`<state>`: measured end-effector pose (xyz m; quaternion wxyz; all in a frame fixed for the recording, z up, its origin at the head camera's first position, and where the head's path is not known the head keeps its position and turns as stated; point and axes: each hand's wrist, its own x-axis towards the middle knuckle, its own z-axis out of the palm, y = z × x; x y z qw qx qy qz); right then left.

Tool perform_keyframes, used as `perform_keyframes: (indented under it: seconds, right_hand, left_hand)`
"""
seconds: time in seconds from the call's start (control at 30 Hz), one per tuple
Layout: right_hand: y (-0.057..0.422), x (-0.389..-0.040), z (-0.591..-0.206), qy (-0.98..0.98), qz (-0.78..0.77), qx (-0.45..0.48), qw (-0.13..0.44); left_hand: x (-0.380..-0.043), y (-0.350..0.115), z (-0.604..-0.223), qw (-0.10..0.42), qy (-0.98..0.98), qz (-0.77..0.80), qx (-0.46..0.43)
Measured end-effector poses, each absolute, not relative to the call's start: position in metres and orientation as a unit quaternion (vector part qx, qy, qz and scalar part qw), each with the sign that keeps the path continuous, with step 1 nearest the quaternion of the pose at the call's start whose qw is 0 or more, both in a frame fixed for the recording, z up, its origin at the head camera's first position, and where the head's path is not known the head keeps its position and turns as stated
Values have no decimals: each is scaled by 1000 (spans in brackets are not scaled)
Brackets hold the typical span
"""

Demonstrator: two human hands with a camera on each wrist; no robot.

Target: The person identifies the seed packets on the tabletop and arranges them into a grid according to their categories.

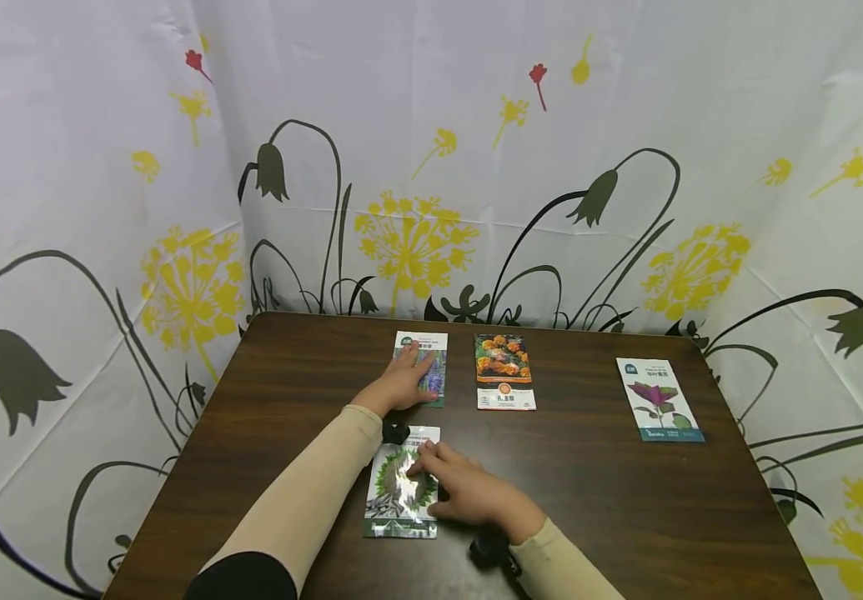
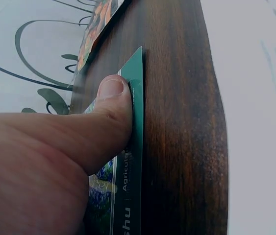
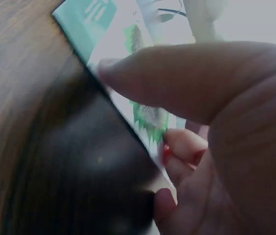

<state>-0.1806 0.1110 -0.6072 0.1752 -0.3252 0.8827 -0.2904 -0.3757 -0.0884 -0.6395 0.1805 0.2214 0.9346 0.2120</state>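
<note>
My left hand (image 1: 397, 383) rests on a seed packet with purple-blue flowers and a green bottom band (image 1: 434, 379) at the table's back. Its thumb (image 2: 113, 93) presses the band near one corner, in the left wrist view. Nearer the front, my right hand (image 1: 472, 492) touches a white packet with a spiky green plant picture (image 1: 401, 504), which lies on the table. The right thumb (image 3: 123, 73) lies along that packet's edge, while its other fingers bend loosely at the far end in the right wrist view.
A packet with orange flowers (image 1: 504, 371) lies right of the left hand. Farther right, a white packet with a purple flower (image 1: 659, 400) lies slightly turned. The brown wooden table (image 1: 574, 500) meets a floral-printed white cloth (image 1: 431, 100) behind it.
</note>
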Motion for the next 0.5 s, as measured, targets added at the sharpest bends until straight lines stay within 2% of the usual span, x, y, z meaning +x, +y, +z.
perform_keyframes:
  seconds: [0.27,0.5]
  right_hand:
    - [112,-185,-609,877,-297,-314,212]
    - [111,-186,-614,875,-293,-315,222]
  left_hand:
    - [-358,-83,-607,194,934,209,214]
    - [-352,-84,-601,186,943,170,215]
